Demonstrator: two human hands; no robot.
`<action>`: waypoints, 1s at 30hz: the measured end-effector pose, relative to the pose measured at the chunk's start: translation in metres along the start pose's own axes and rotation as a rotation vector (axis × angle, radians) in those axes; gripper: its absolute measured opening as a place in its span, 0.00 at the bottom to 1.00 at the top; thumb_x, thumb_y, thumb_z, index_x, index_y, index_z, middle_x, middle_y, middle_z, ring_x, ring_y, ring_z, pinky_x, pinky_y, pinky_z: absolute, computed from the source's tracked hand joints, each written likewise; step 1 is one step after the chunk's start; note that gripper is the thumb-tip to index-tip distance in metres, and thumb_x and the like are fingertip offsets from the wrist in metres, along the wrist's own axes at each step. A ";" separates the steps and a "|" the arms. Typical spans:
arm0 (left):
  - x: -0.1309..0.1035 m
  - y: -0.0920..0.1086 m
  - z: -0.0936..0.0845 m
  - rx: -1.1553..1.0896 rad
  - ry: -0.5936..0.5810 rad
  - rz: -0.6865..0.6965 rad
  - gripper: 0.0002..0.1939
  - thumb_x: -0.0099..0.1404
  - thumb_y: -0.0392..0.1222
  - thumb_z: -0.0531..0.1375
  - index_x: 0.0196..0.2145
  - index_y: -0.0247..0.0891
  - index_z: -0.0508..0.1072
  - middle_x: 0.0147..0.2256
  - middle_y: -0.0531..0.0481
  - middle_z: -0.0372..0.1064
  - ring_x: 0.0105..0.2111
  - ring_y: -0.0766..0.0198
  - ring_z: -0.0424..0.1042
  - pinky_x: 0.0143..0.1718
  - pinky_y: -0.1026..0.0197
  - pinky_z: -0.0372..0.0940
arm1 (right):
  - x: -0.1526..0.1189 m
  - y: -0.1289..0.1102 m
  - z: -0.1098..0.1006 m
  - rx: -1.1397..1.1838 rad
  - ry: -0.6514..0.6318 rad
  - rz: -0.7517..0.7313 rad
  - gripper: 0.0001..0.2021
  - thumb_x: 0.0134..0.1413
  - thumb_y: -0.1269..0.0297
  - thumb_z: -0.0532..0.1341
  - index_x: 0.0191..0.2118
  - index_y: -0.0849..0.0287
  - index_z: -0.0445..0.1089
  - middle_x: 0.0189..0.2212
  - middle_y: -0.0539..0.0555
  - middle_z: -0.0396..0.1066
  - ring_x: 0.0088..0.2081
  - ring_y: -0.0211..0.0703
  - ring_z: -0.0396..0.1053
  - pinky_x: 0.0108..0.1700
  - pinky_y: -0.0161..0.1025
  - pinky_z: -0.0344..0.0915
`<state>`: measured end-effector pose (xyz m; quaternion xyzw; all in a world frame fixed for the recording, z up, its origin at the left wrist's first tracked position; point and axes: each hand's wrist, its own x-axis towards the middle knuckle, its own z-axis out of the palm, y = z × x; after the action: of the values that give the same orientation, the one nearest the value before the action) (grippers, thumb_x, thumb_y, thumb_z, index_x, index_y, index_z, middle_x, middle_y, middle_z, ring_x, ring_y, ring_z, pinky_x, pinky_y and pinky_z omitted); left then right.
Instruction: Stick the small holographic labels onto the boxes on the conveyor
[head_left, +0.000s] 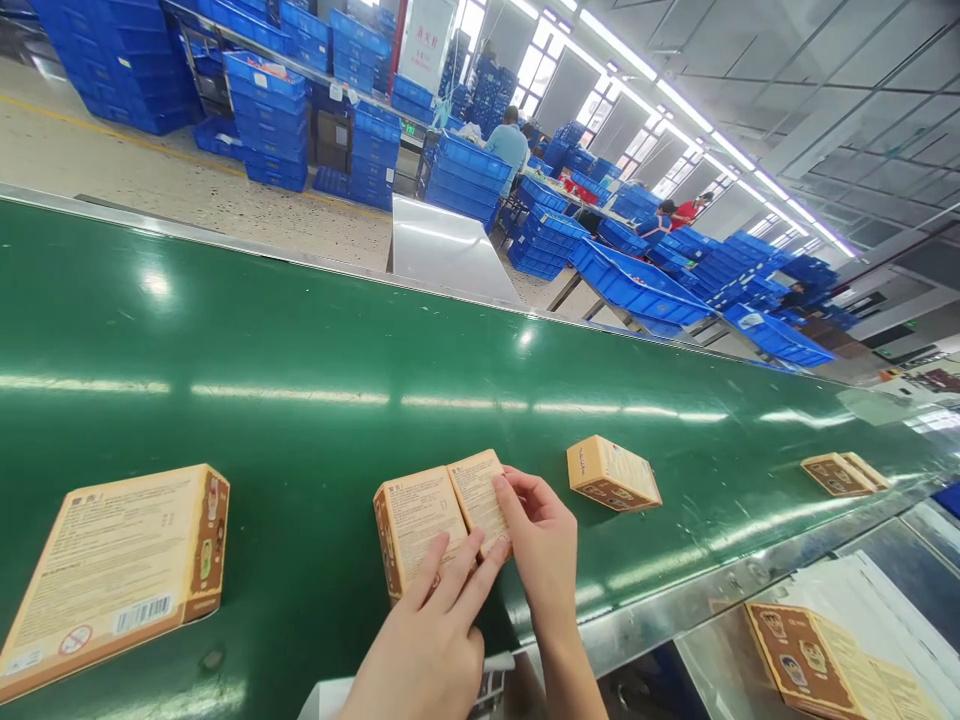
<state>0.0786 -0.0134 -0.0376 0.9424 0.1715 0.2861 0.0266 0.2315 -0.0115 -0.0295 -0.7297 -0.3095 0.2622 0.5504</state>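
Observation:
Two small printed cardboard boxes lie side by side on the green conveyor belt (300, 320): a left box (415, 510) and a right box (474, 484), small print facing up. My left hand (431, 640) rests across their near part, fingers outstretched and apart, touching both tops. At the right box's outer side, my right hand (546, 545) has its thumb on the top and its fingers bent round the far right edge. The fingers partly hide the near ends of both boxes.
A larger-looking carton (124, 560) lies left on the belt. Rightward are another box (611, 472) and a farther pair (840, 474). More boxes (802, 655) sit on a side surface at lower right. Beyond the metal rim stand stacked blue crates (266, 120) and a seated person (508, 145).

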 end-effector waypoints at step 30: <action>0.008 -0.023 -0.074 -0.601 -0.668 -0.742 0.09 0.65 0.40 0.58 0.28 0.43 0.75 0.21 0.59 0.69 0.24 0.65 0.65 0.25 0.66 0.49 | -0.048 -0.047 -0.060 -0.715 -0.487 -1.219 0.12 0.61 0.81 0.56 0.40 0.60 0.73 0.38 0.59 0.79 0.42 0.48 0.77 0.49 0.44 0.72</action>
<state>0.0376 0.0077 0.0249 0.8097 0.3837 -0.0188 0.4437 0.2350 -0.0764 0.0334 -0.4845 -0.8387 -0.0517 0.2433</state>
